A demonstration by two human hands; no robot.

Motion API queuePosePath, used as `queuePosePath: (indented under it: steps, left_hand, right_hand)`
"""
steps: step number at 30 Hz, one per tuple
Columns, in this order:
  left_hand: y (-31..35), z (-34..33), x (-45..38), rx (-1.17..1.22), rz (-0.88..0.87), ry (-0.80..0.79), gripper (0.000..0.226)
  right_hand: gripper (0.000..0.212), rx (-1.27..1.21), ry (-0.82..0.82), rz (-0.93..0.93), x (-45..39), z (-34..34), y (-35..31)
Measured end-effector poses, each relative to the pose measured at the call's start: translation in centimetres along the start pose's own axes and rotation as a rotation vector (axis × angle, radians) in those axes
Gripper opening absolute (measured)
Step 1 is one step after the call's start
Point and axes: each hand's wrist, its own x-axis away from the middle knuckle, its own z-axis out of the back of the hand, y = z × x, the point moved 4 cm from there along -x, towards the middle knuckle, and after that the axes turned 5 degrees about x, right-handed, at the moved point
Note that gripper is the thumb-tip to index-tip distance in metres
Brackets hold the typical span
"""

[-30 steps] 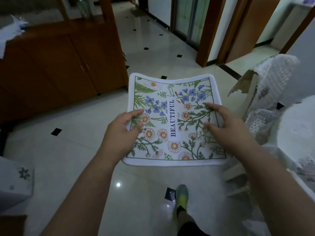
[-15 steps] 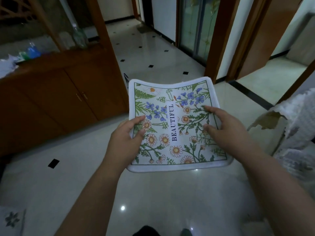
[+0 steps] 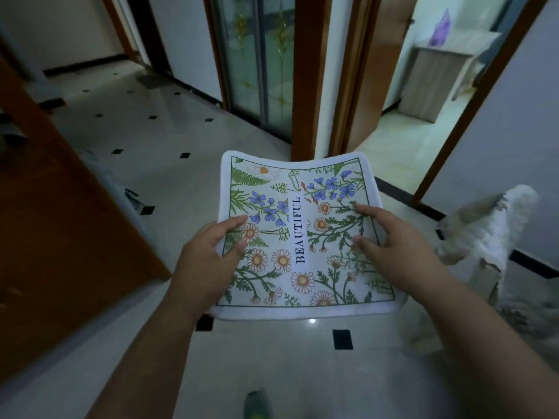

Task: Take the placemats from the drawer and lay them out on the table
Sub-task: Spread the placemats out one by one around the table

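A: Item: placemat, floral print, white border, word "BEAUTIFUL" down the middle; location?

B: Held in the air above the tiled floor, centre of view; far edge at 12 o'clock sags and curls.

A: Grip?

B: Left hand at the mat's 9 o'clock edge; thumb pressed on top, other fingers hidden beneath, pinching the mat. Right hand at the 3 o'clock side; fingers spread and lying on the printed face, thumb on top; underside contact cannot be told.

A: Surroundings?

B: Wooden cabinet at 9 o'clock; glass door at 12 o'clock.
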Motion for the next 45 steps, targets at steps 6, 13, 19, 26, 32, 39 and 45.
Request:
queuePosePath:
  steps: [6,13,19,26,32,39,45]
  left_hand:
    - [2.6,-3.6,-13.3,-0.002,-0.101,-0.160,0.036]
    - [4.9,-12.5,-26.8,-0.034,-0.185,-0.307,0.037]
    - [7.5,-22.3,-37.6,-0.095,-0.234,-0.376,0.037]
    - [10.6,-32.6,-48.4,-0.037,-0.212,-0.427,0.037]
    - [12.7,-42.8,-56.2,0.054,-0.212,-0.581,0.037]
    - [15.2,-57.2,-66.2,0.114,-0.231,-0.815,0.036]
    - [19.8,-69.4,-74.3,0.111,-0.337,-1.028,0.039]
  right_hand:
    - [0.052,-0.035,0.120,-0.131,-7.8,2.2,0.2]
    - [0.053,-0.050,0.242,-0.257,-18.4,4.3,5.4]
    - [0.054,-0.097,0.265,-0.326,-29.5,7.5,11.5]
    - [0.053,-0.078,0.280,-0.400,-40.5,14.0,16.8]
    - [0.053,-0.054,0.378,-0.512,-45.8,18.6,22.1]
    - [0.052,-0.029,0.508,-0.692,-53.4,23.4,28.6]
    - [0.052,-0.075,0.701,-0.839,-58.7,28.1,32.8]
